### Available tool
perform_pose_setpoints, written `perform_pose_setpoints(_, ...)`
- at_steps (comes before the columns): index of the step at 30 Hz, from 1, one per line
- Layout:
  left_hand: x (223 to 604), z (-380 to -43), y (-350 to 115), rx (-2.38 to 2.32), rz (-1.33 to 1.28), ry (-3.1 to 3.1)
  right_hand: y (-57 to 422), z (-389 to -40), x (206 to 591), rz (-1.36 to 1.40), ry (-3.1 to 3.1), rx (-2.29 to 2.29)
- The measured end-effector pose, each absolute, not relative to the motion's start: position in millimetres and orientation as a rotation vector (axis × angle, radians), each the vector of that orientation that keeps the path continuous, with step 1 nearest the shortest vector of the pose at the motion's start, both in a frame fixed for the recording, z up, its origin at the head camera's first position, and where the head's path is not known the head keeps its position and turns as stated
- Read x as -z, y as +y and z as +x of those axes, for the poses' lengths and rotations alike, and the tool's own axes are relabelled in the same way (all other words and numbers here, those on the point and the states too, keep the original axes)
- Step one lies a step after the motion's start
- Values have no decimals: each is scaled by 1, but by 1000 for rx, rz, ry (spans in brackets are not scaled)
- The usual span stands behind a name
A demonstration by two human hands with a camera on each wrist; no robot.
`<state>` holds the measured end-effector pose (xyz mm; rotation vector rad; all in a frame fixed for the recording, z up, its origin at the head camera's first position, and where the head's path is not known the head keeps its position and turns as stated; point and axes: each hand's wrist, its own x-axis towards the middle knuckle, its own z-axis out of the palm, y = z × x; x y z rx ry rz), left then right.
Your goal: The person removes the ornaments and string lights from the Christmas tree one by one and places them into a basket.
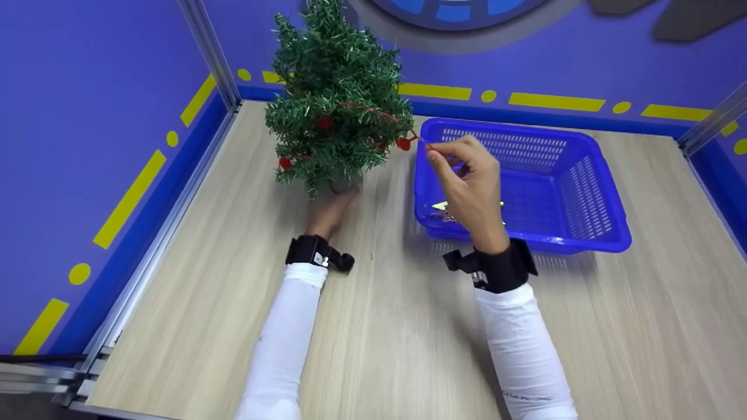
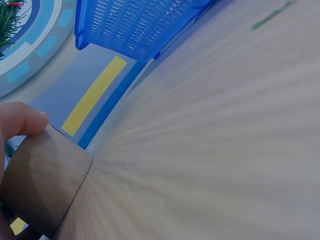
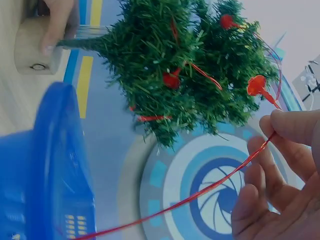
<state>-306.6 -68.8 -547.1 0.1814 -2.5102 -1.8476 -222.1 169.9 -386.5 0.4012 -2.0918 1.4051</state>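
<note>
A small green artificial Christmas tree (image 1: pixel 338 76) stands upright at the back left of the table. My left hand (image 1: pixel 331 211) grips its round wooden base (image 2: pixel 47 175), with the thumb over the upper edge in the left wrist view. A thin red string garland (image 3: pixel 200 193) with red ornaments (image 3: pixel 257 86) runs round the branches. My right hand (image 1: pixel 474 184) pinches this garland between thumb and forefinger, to the right of the tree and above the basket's left rim. From the pinch, the string slants down toward the basket in the right wrist view; its end is hidden.
A blue plastic basket (image 1: pixel 620 236) sits right of the tree, with some gold-coloured pieces (image 1: pixel 442 206) partly hidden beneath my right hand. Blue panels (image 1: pixel 543 70) with yellow marks border the table (image 1: pixel 397 350). A small green sliver (image 2: pixel 272 16) lies on the tabletop.
</note>
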Motion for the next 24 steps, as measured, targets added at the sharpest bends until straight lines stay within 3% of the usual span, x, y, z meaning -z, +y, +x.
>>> perform_pose_setpoints(7, 545, -304, -69, 1941, 182, -2491, 178, -218, 380, 341, -2003, -1388)
perform_pose_setpoints(14, 545, -298, -68, 2216, 348, -2363, 177, -213, 376, 339, -1985, -1406)
perform_pose_setpoints(19, 548, -295, -70, 2306, 149, -2082, 180, -213, 376, 370, -1960, -1418)
perform_pose_setpoints(24, 547, -294, -72, 2175, 151, -2302, 185, -213, 372, 358, -1956, -1418)
